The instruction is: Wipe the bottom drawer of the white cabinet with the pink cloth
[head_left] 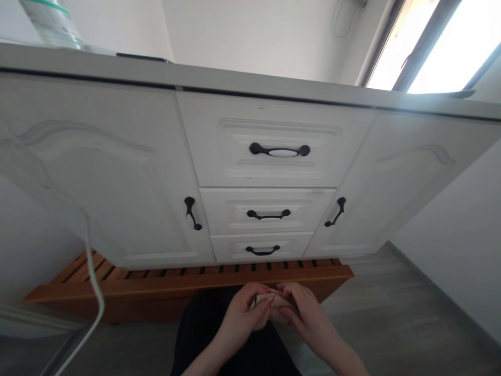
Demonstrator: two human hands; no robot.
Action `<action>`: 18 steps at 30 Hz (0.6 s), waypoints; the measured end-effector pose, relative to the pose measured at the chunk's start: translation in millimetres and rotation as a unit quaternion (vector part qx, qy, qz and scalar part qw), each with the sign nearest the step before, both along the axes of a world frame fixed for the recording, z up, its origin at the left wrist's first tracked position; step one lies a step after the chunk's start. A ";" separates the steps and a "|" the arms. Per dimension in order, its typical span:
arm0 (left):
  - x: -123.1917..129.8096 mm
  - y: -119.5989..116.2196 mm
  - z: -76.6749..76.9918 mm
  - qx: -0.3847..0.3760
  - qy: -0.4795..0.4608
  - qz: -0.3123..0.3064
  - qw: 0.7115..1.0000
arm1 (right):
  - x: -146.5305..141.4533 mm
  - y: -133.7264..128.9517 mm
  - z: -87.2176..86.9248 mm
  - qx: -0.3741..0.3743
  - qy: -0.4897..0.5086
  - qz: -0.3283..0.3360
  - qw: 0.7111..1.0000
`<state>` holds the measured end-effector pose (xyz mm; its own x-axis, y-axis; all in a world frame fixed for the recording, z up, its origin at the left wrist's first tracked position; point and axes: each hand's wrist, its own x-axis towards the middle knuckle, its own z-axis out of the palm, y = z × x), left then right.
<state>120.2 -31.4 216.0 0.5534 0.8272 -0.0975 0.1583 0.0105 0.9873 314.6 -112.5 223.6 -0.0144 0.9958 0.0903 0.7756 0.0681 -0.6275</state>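
Note:
Low in the view, my left hand and my right hand meet above the dark-clad legs. Between them is a small, pale pinkish, soft-looking folded piece, perhaps cloth. Both hands are closed, pinching it from either side with thumbs and fingers. Much of it is covered by the fingers, so its exact kind cannot be made out. Just beyond the hands runs the front edge of a slatted wooden bench.
A white cabinet with doors, drawers and dark handles stands over the bench. On its top are a clear bottle and a flat dark object. A white cable hangs at the left. A window is at upper right.

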 end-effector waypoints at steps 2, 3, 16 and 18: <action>2.2 0.2 0.5 -0.045 -0.015 0.029 0.998 | -6.6 -5.4 -7.5 0.062 -0.038 0.010 0.997; 3.4 -0.5 1.4 -0.061 -0.029 0.035 0.997 | -10.5 -6.9 -10.8 0.086 -0.059 0.017 0.994; -11.5 -3.5 19.2 -0.112 -0.072 -0.121 0.984 | 3.8 8.3 3.0 -0.088 0.148 0.130 0.976; -11.9 -3.5 9.6 -0.112 -0.072 -0.109 0.985 | 2.4 11.6 -5.8 -0.088 0.167 0.132 0.973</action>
<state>108.3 -34.9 225.6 0.7371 0.6534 -0.1724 0.0397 0.2128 0.9763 316.9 -100.9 217.8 -0.2716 0.9616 -0.0385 0.4972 0.1059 -0.8611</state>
